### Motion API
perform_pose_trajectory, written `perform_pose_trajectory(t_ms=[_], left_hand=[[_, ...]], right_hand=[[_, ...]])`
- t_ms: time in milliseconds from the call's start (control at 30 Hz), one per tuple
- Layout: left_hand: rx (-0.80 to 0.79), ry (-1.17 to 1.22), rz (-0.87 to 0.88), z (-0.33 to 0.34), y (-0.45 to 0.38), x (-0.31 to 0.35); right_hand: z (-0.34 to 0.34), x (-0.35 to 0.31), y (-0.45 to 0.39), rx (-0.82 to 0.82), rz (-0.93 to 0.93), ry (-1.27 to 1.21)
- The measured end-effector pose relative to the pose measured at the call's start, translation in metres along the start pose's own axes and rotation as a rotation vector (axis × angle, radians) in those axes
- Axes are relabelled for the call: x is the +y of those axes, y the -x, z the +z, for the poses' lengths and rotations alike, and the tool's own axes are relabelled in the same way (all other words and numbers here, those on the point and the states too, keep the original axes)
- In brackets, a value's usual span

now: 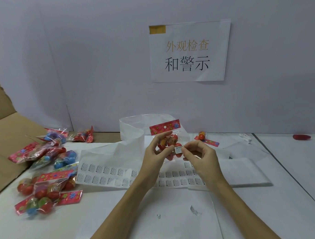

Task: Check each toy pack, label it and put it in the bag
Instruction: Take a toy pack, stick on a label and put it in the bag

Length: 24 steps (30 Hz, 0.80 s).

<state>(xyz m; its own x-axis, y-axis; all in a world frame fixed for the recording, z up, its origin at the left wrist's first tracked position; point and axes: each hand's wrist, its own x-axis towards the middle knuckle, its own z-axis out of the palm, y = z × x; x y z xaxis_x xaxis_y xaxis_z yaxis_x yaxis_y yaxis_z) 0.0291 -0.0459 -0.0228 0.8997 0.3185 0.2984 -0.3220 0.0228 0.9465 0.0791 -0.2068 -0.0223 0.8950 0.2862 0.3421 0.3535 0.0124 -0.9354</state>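
While a toy pack [169, 143] is held up above the table [288, 168] by the left hand [155, 151], a small white label [178, 149] is pinched at the pack's front by the right hand [201, 158]. Left fingers are curled round the pack's left side, thumb on the near face. Right thumb and forefinger are closed on the label's right edge; the other right fingers are loosely curled. The label is seen touching the clear film over a red egg. The pack is topped by a red flowered header card [165, 127] with a punched hole, tilted up to the right. Just behind the pack a clear bag [132, 127] stands open on the table. Below the hands a label sheet [105, 174] is laid flat, rows of warning labels printed on it. At the left a pile of packs [46, 178] with red and blue eggs is spread by a cardboard box [5, 128]; two more packs [82, 135] lie further back. A single pack [204, 137] is set apart to the right of the hands, and a red object [301, 137] lies well off at the far right. A paper sign [189, 52] with Chinese print is fixed to the back wall.
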Motion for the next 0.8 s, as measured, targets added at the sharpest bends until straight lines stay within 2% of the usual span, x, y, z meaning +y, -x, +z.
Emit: perform_pose_trajectory(t_ms=[267, 367, 433, 500, 600, 700, 800], left_hand=[[0.011, -0.079, 0.054, 0.0014, 0.0011, -0.0011], [0.012, -0.131, 0.089, 0.0033, 0.0013, -0.0006], [0.016, -0.128, 0.086, 0.0027, 0.0013, 0.0014], [0.003, -0.109, 0.062, 0.0003, 0.0016, 0.0038], [-0.037, -0.102, 0.047, -0.0011, 0.0040, 0.0060], [-0.058, -0.065, 0.041, -0.0006, 0.0038, 0.0066], [-0.061, 0.034, 0.003, -0.0013, 0.0002, 0.0058]], right_hand=[[-0.0010, 0.0012, -0.0005, -0.007, -0.003, 0.038], [-0.0007, 0.0030, 0.0003, 0.089, -0.091, 0.232], [0.0000, 0.0042, 0.0007, 0.158, -0.083, 0.282], [0.0010, 0.0035, -0.0007, 0.122, 0.031, 0.217], [0.0033, 0.0005, -0.0005, -0.052, 0.158, 0.021], [0.0038, -0.0016, 0.0009, -0.060, 0.225, -0.141], [-0.0005, -0.0037, -0.0005, -0.109, 0.386, -0.528]])
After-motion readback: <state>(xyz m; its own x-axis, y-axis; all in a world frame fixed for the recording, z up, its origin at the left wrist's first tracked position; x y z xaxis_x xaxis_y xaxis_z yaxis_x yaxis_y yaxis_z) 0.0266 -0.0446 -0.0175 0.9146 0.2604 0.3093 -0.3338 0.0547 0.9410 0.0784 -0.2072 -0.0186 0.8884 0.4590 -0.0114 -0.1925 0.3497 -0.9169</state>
